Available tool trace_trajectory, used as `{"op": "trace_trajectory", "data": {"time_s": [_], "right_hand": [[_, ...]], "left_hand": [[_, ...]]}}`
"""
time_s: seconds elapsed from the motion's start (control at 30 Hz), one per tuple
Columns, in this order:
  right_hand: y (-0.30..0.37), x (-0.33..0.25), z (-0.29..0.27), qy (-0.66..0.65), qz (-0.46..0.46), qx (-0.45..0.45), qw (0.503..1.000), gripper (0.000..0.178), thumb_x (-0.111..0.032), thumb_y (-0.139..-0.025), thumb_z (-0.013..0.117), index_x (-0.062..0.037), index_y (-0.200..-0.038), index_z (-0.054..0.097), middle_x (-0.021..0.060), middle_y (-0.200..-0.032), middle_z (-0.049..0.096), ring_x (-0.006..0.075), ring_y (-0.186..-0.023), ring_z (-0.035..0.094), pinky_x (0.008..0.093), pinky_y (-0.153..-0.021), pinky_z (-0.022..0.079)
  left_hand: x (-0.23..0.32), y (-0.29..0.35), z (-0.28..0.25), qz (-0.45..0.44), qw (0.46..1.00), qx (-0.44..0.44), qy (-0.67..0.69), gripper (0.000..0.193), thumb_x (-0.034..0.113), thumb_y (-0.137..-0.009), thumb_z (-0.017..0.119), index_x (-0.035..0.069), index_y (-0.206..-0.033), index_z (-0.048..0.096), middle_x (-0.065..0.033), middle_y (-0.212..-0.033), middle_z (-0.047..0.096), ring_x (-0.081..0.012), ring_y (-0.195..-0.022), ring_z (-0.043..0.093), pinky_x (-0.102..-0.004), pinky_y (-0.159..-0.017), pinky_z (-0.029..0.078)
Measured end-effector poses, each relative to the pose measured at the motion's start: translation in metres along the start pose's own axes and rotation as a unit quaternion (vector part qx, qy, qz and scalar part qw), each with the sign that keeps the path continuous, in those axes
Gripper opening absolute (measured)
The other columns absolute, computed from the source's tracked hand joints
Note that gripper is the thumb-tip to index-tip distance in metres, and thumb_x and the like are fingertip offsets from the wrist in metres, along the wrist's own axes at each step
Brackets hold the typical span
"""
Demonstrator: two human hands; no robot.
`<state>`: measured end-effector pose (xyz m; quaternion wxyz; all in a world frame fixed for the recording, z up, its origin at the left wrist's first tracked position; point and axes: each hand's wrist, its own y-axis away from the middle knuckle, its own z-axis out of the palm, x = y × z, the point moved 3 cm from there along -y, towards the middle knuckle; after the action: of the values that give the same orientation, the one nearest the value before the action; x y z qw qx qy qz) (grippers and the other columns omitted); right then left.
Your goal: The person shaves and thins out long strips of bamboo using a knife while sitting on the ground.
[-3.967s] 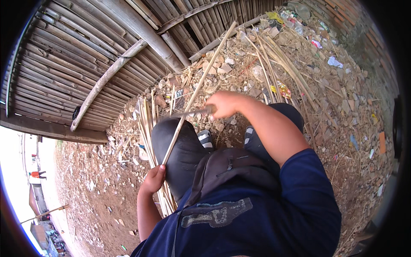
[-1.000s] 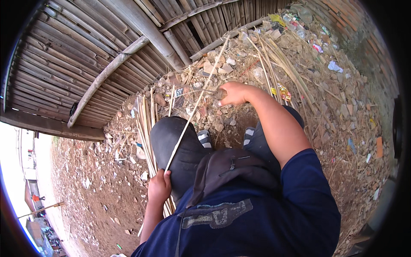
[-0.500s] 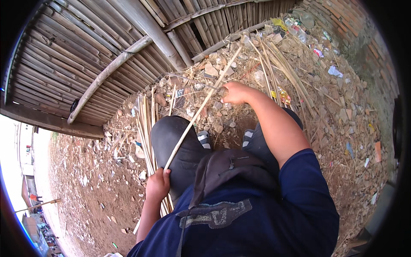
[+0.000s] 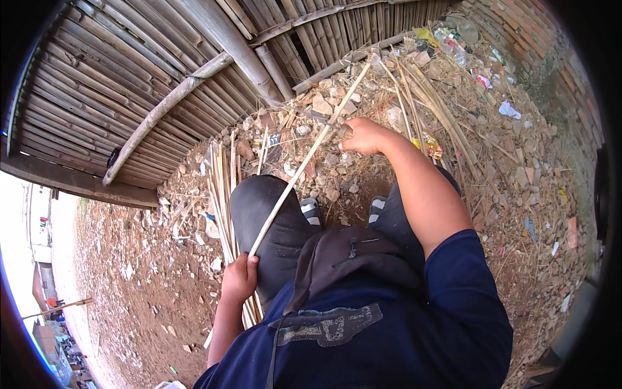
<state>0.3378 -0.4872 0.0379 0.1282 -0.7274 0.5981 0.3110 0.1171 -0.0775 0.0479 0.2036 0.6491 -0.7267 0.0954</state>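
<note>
A long pale bamboo strip (image 4: 295,180) slants across my left thigh, its far end over the rubble. Around its near end my left hand (image 4: 240,277) is closed, beside my left knee. My right hand (image 4: 364,136) is closed on the handle of what looks like a knife (image 4: 343,131), close to the strip's upper part. The blade is thin and hard to make out against the stones; whether it touches the strip I cannot tell. A bundle of pale bamboo strips (image 4: 222,194) lies along the outside of my left leg, partly hidden by my left arm.
More long strips (image 4: 437,107) lie on the ground ahead to the right. A slatted bamboo wall (image 4: 162,78) rises at the far left, a brick wall (image 4: 512,26) at the far right. Stones, straw and litter cover the ground (image 4: 142,285) between them. My sandalled feet (image 4: 311,211) rest ahead.
My right hand has moved slightly right and up along the strip, and the blade shows less. The strip's far end has shifted a little right. My left hand keeps its place.
</note>
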Motion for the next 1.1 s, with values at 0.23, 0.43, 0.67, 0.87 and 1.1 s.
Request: {"op": "trace_trajectory", "data": {"time_s": [0.23, 0.43, 0.67, 0.87, 1.1], "right_hand": [[0.039, -0.082, 0.009, 0.083, -0.084, -0.132, 0.984, 0.029, -0.026, -0.081, 0.073, -0.0072, -0.103, 0.07, 0.0159, -0.099, 0.071, 0.0316, -0.094, 0.069, 0.0438, -0.083, 0.054], [0.01, -0.035, 0.003, 0.003, -0.025, -0.134, 0.991, 0.039, -0.031, -0.079, 0.075, -0.0043, -0.107, 0.069, 0.0184, -0.102, 0.071, 0.0311, -0.101, 0.069, 0.0428, -0.087, 0.054], [0.03, -0.062, -0.002, 0.07, -0.023, -0.09, 0.993, 0.033, -0.026, -0.081, 0.071, -0.0042, -0.106, 0.068, 0.0188, -0.103, 0.07, 0.0338, -0.102, 0.068, 0.0443, -0.089, 0.054], [0.015, -0.035, -0.003, -0.036, 0.022, -0.126, 0.991, 0.025, -0.021, -0.084, 0.073, -0.0024, -0.101, 0.066, 0.0129, -0.096, 0.069, 0.0201, -0.088, 0.065, 0.0372, -0.079, 0.053], [0.016, -0.04, -0.006, 0.037, -0.001, -0.051, 0.998, 0.04, -0.029, -0.085, 0.073, -0.0034, -0.114, 0.066, 0.0182, -0.11, 0.069, 0.032, -0.105, 0.067, 0.0452, -0.09, 0.054]], "left_hand": [[-0.003, -0.001, -0.004, -0.006, 0.999, -0.032, 0.019, 0.038, 0.034, -0.103, 0.053, 0.001, -0.083, 0.052, -0.0264, -0.067, 0.06, -0.0505, -0.069, 0.061, -0.056, -0.06, 0.046], [-0.007, -0.004, 0.0, -0.005, 0.999, -0.028, 0.043, 0.04, 0.035, -0.103, 0.053, 0.001, -0.082, 0.053, -0.0262, -0.068, 0.061, -0.0504, -0.07, 0.061, -0.0547, -0.061, 0.046], [0.0, -0.003, -0.008, -0.009, 0.998, -0.041, 0.045, 0.041, 0.036, -0.104, 0.052, 0.0, -0.083, 0.054, -0.0264, -0.069, 0.061, -0.05, -0.071, 0.061, -0.0536, -0.062, 0.047], [-0.009, -0.005, 0.002, -0.027, 0.997, -0.028, 0.067, 0.043, 0.036, -0.104, 0.052, 0.0, -0.08, 0.054, -0.0247, -0.065, 0.059, -0.0473, -0.066, 0.061, -0.05, -0.059, 0.046], [-0.006, -0.004, -0.008, -0.008, 0.997, -0.03, 0.067, 0.043, 0.037, -0.105, 0.051, 0.0, -0.082, 0.055, -0.0248, -0.066, 0.059, -0.0459, -0.066, 0.061, -0.0484, -0.06, 0.047]]}}
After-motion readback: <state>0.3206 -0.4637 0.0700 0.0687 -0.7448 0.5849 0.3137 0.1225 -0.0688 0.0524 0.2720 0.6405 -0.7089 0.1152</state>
